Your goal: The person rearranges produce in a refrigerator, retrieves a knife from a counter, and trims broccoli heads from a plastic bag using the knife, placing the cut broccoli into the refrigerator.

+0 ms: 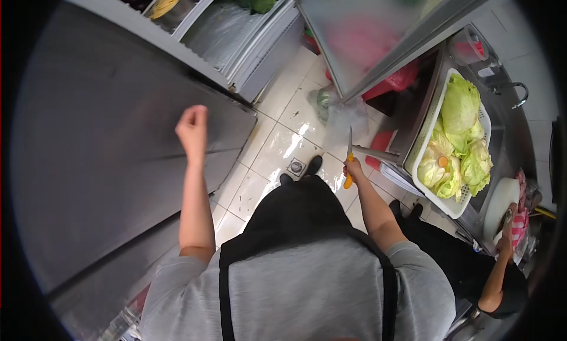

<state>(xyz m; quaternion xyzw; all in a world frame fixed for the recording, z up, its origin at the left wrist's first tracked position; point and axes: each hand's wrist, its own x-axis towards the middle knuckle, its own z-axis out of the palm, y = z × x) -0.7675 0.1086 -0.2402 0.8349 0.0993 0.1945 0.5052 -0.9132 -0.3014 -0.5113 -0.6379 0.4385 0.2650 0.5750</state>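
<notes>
My right hand (352, 168) is wrapped round the orange handle of a knife (350, 141), whose blade points forward over the floor. My left hand (192, 131) is raised on the other side, its fingers curled in, with nothing visible in them. It hovers before a large dark metal panel (118, 134). To the right of the knife, a white perforated basket (420, 174) holds several heads and leaves of lettuce (459, 108).
An open fridge (260, 46) with green vegetables stands ahead; its glass door (360, 46) swings out at right. Plastic bags (345, 122) lie on wet floor tiles (277, 143). A sink tap (517, 93) rises behind the basket. Another person's arm (495, 279) is at lower right.
</notes>
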